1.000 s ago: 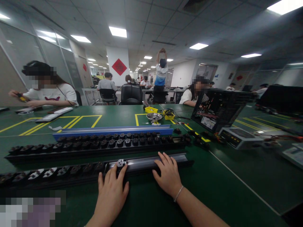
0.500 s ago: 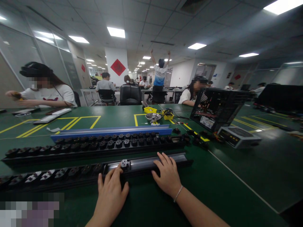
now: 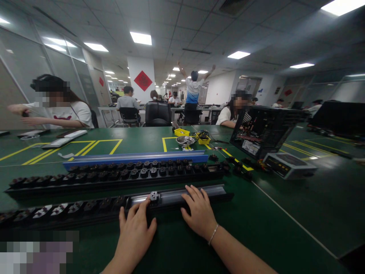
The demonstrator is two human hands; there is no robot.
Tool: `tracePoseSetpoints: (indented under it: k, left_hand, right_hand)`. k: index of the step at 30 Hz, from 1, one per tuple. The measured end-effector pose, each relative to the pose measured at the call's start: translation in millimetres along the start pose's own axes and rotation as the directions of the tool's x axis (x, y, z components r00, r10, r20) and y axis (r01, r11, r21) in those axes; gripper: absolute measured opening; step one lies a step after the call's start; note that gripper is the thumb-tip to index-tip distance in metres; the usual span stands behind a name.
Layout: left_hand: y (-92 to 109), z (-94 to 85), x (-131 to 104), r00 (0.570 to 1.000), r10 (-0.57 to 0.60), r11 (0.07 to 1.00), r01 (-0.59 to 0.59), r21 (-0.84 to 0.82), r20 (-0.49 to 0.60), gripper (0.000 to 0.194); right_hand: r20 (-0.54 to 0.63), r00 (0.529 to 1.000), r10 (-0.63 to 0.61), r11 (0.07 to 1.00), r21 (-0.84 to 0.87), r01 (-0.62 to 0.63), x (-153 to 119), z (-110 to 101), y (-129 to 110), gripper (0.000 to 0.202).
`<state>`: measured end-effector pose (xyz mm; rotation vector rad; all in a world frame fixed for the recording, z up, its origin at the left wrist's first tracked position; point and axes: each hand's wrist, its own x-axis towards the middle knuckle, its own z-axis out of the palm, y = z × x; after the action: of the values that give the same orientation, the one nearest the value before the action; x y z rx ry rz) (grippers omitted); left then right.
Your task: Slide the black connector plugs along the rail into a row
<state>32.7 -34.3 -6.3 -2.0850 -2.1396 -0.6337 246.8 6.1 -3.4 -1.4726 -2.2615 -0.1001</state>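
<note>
A long black rail point(image 3: 194, 198) with a silvery channel lies nearest to me, and a row of dark socket-like modules point(image 3: 90, 206) fills its left part. One lone module point(image 3: 154, 196) with a pale top sits farther right in the channel. The index fingertip of my left hand point(image 3: 135, 228) touches this lone module's left side, with the fingers spread. My right hand point(image 3: 199, 211) rests its fingertips on the bare right stretch of the rail, fingers apart and gripping nothing. Parts of the rail are hidden under both hands.
Behind lie another module-filled black rail point(image 3: 45, 189) and a blue rail point(image 3: 94, 163). A metal bowl point(image 3: 185, 141), yellow bin point(image 3: 181, 132), open computer case point(image 3: 268, 131) and power supply point(image 3: 289, 165) stand farther off. Co-workers sit left and right.
The lone module has slid slightly right along the channel, with my left index finger against it. My right hand has shifted slightly left. A person in the background has spread their raised arms wider.
</note>
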Motion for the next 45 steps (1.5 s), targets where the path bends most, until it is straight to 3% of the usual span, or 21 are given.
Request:
tracePoseSetpoints:
  k: [11,17,25,31,45]
  left_hand:
    - [-2,4.4,-1,0.997,0.082,0.997,-0.082,-0.012,-0.014,0.044]
    - [-5,3.8,1,0.993,0.118,0.993,-0.118,-0.006,0.002,0.048]
    - [-9,4.4,2,0.981,0.195,0.981,-0.195,0.012,0.01,0.054]
    - [-6,0.3,2,0.979,0.202,0.979,-0.202,0.002,0.026,0.052]
    - [-9,6.4,-1,0.954,0.299,0.954,-0.298,0.013,-0.016,0.056]
  right_hand:
    - [-0.067,0.997,-0.034,0.988,0.146,0.044,9,10,-22,0.038]
    - [-0.103,0.994,0.023,0.973,0.23,0.001,22,17,-47,0.037]
    - [-0.053,0.988,0.142,0.929,0.352,-0.114,38,19,-73,0.036]
    - [-0.043,0.98,0.196,0.912,0.376,-0.165,40,18,-76,0.035]
    - [-0.071,0.982,0.177,0.927,0.348,-0.142,41,18,-71,0.025]
